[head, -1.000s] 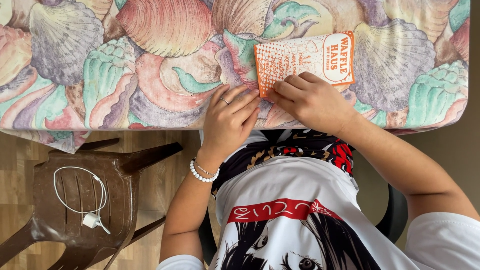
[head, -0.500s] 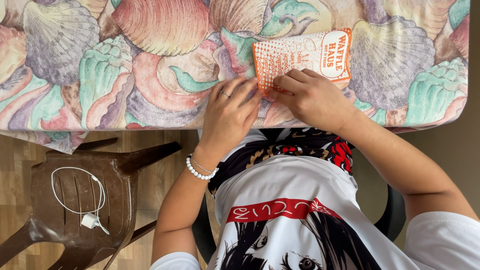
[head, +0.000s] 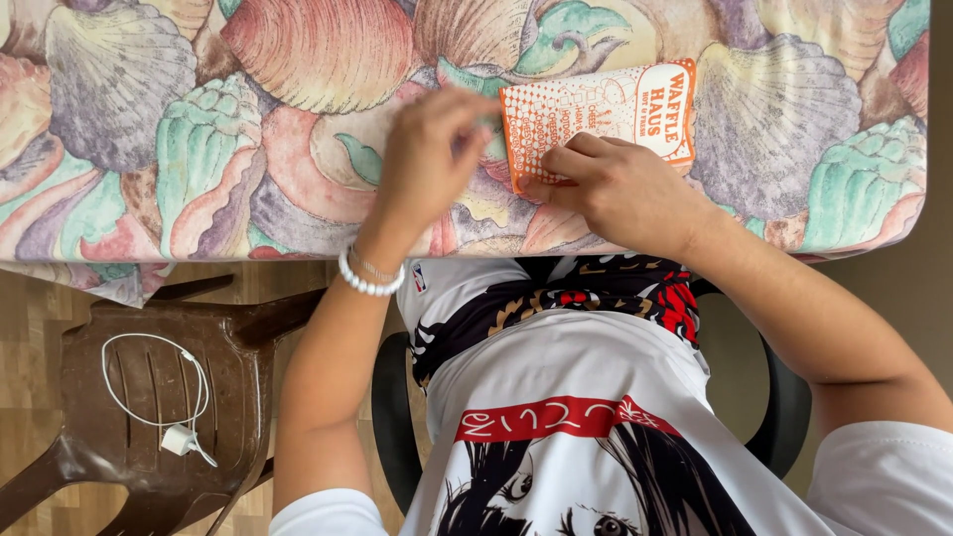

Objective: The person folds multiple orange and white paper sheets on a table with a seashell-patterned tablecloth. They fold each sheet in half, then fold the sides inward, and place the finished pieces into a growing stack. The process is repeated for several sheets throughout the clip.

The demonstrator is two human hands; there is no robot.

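Observation:
An orange and white paper bag (head: 606, 114) lies flat on the table, which is covered with a seashell-print cloth (head: 199, 149). My right hand (head: 620, 189) rests on the bag's near left corner, fingers curled and pinching its edge. My left hand (head: 427, 159), a white bead bracelet on its wrist, is raised a little and blurred. Its fingertips are at the bag's left edge and nothing shows in it.
A brown plastic chair (head: 149, 397) stands left of me with a white charger and coiled cable (head: 164, 397) on its seat. I sit in a dark chair (head: 392, 417) at the table's near edge. The floor is wood-patterned.
My left hand has lifted off the cloth and moved away from me toward the bag's left edge. My right hand has curled its fingers at the bag's near corner.

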